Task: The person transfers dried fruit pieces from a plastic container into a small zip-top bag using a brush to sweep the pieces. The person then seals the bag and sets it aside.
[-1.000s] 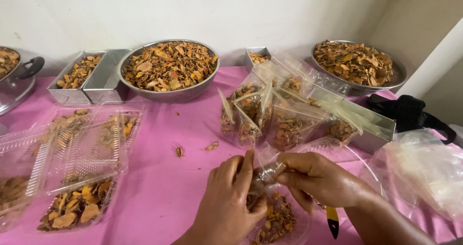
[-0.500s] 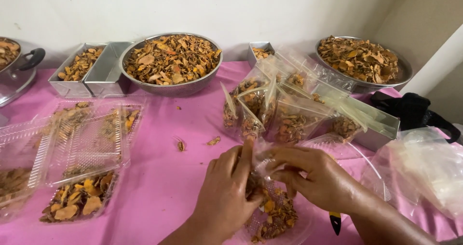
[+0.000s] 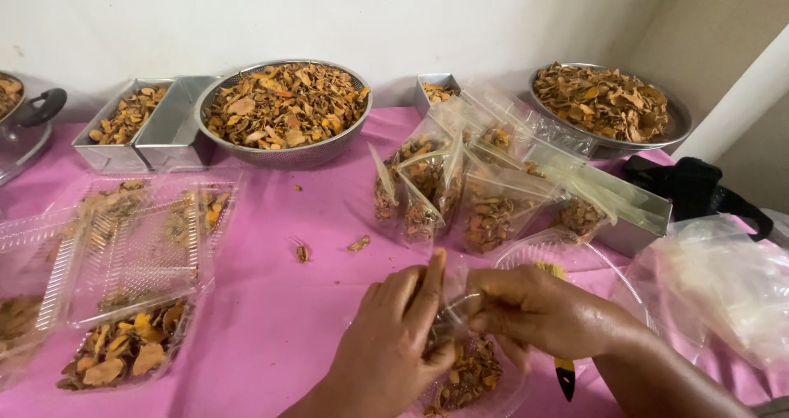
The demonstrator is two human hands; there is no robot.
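Head view, lower centre of the frame: closing the mouth of a small clear plastic pouch of dried orange-brown slices (image 3: 468, 373), judging by the grip; next probably needing a firm, even pinch along the top edge. Left hand (image 3: 394, 336) curled narrow, fingers pinching the pouch top. Right hand (image 3: 538, 311) likewise closed on the same edge, just beside. Pouch resting on the pink-covered table (image 3: 279, 303).

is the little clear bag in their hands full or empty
Partly full. The clear bag shows orange-brown dried pieces in its lower part, while the left hand and right hand pinch its top together.
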